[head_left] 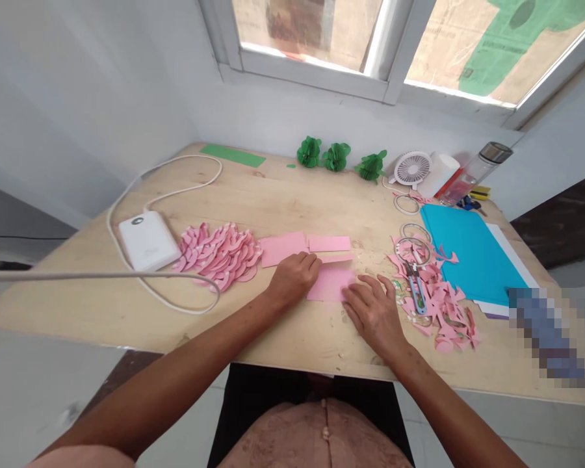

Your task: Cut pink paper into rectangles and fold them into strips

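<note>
A sheet of pink paper [332, 287] lies in front of me, its far edge raised as a narrow flap. My left hand [294, 279] is closed, with its fingertips gripping the paper at its left end. At the right side of that sheet, my right hand [374, 314] rests with its fingers stretched out and slightly apart, touching the edge. Just beyond are a pink paper piece [283, 249] and a pink strip [329, 244]. Left of my hands sits a heap of scalloped pink paper cutouts [229, 253].
Pink scraps [443, 312], a small blue-handled cutter-like tool [418, 292] and metal rings [413, 250] lie right, beside a blue sheet [468, 250]. A white power bank [149, 240] with a cable is left. Green paper ornaments [335, 156], a fan [412, 169] and a bottle [475, 172] stand behind.
</note>
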`<action>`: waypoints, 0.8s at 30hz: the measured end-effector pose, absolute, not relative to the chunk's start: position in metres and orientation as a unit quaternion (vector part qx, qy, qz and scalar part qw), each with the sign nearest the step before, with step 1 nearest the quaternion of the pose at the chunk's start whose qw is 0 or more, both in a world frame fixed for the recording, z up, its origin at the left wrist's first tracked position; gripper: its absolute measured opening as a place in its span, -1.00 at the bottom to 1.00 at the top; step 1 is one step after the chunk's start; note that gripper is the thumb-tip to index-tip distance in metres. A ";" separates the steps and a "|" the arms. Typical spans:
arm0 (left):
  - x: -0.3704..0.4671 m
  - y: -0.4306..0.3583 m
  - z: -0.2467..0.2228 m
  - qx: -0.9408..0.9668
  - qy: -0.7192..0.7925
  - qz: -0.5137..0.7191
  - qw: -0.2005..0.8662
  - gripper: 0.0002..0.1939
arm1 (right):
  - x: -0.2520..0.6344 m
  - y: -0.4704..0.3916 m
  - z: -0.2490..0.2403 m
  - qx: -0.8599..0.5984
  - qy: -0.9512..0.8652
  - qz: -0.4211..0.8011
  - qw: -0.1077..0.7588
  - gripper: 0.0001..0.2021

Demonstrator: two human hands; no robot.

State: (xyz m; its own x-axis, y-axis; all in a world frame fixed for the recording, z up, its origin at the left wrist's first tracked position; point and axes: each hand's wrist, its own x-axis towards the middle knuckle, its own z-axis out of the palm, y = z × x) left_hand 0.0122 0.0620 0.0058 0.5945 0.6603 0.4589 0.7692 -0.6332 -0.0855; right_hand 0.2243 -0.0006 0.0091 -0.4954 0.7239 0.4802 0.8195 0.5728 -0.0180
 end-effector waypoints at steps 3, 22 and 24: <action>0.018 0.067 0.007 -0.878 -0.411 -0.197 0.145 -0.79 | 0.224 -0.001 0.009 -0.447 -0.857 -0.112 0.229 -0.85; -0.003 0.024 0.008 -0.926 -0.308 -0.212 0.061 -0.84 | 0.224 0.000 0.005 -0.424 -0.864 -0.123 0.242 -0.87; -0.004 0.024 0.006 -0.930 -0.299 -0.207 0.059 -0.85 | 0.223 -0.001 0.007 -0.426 -0.863 -0.122 0.241 -0.87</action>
State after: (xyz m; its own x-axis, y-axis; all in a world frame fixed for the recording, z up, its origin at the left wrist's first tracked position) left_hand -0.0042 0.0235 0.0064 0.7354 0.5317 0.4201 0.5807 -0.8140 0.0138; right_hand 0.2231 -0.0010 0.0069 -0.5209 0.6760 0.5212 0.7943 0.6075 0.0058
